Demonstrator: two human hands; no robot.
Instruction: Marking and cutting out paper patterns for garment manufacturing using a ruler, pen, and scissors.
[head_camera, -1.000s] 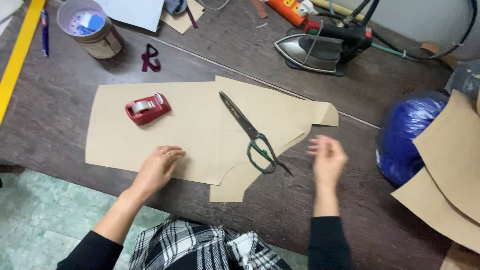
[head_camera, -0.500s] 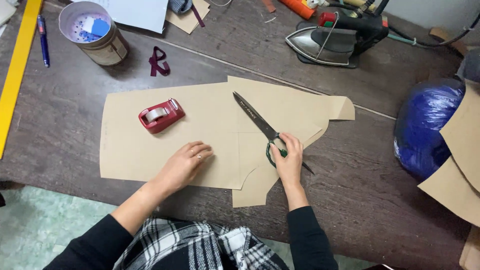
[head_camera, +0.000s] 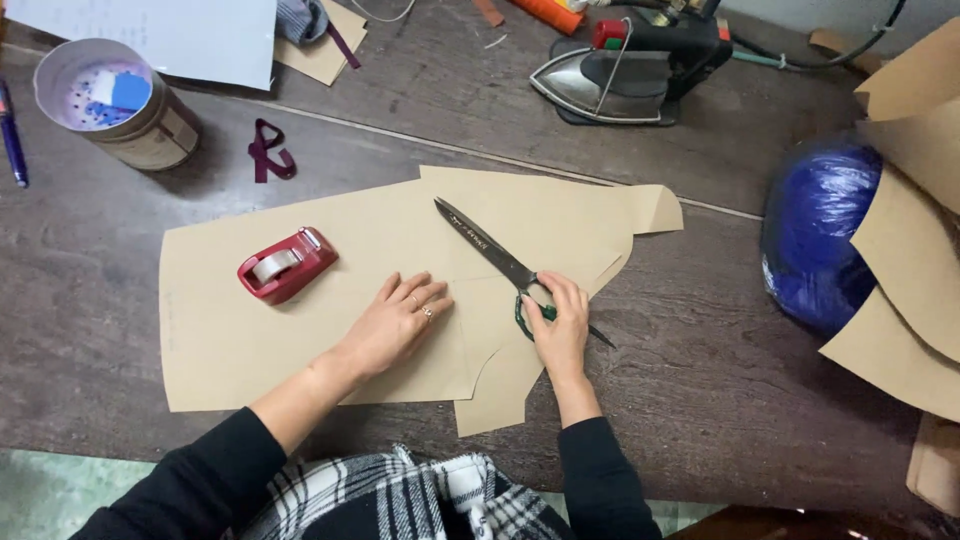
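Two overlapping brown paper pattern pieces (head_camera: 330, 300) lie flat on a dark wooden table (head_camera: 720, 370). My left hand (head_camera: 400, 320) rests flat on the paper, fingers spread, just right of a red tape dispenser (head_camera: 285, 265). My right hand (head_camera: 558, 322) covers the green handles of long dark scissors (head_camera: 490, 252), whose blades lie on the paper pointing up and left. My fingers curl over the handles.
A clothes iron (head_camera: 620, 75) stands at the back. At the back left are a round tin (head_camera: 110, 100), white sheets (head_camera: 170, 30) and a purple ribbon scrap (head_camera: 268, 152). A blue wrapped bundle (head_camera: 815, 235) and more brown paper pieces (head_camera: 910, 260) lie at the right.
My right hand came in from the right of the paper and settled on the scissor handles. My left hand slid a little to the right on the paper.
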